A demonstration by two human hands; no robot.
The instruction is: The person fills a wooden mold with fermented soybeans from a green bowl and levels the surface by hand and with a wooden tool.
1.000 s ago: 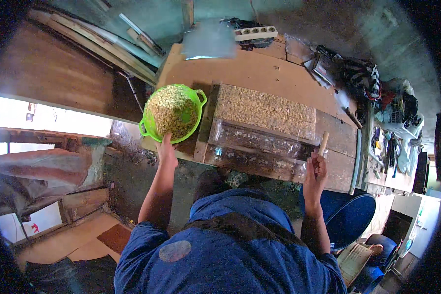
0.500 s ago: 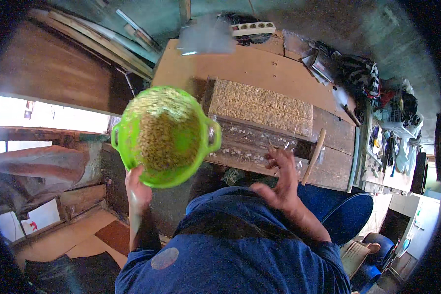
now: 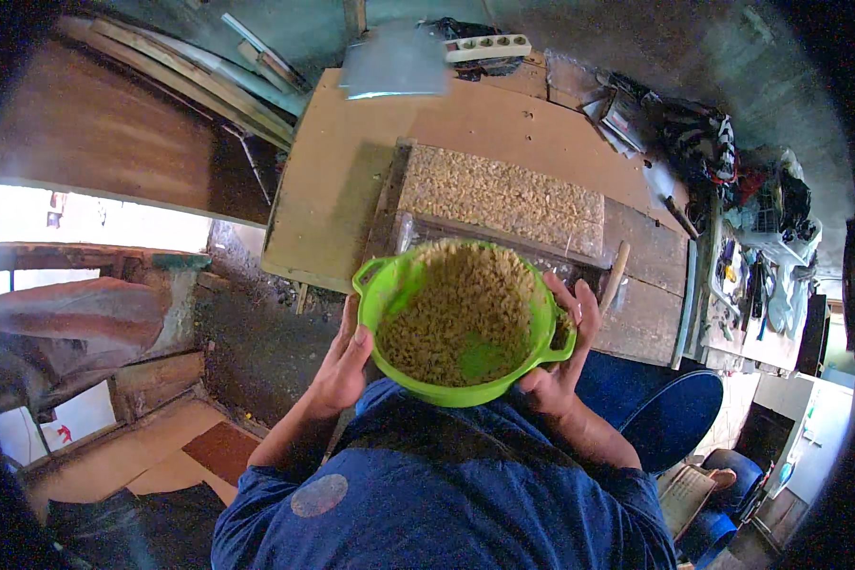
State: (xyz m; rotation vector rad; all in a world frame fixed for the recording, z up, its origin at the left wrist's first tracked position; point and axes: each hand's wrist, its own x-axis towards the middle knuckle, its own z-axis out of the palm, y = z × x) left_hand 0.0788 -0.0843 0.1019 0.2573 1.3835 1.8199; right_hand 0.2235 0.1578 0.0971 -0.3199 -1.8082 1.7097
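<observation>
Both hands are full with the green bowl of tan crumbs: left hand cupping one side, right hand gripping by the other handle. It overlaps the table's near edge from here, and tabletop stretches past the pressed slab on its left and far sides.

The bowl is lime green, its grains speckled tan, the shirt dark blue.
</observation>
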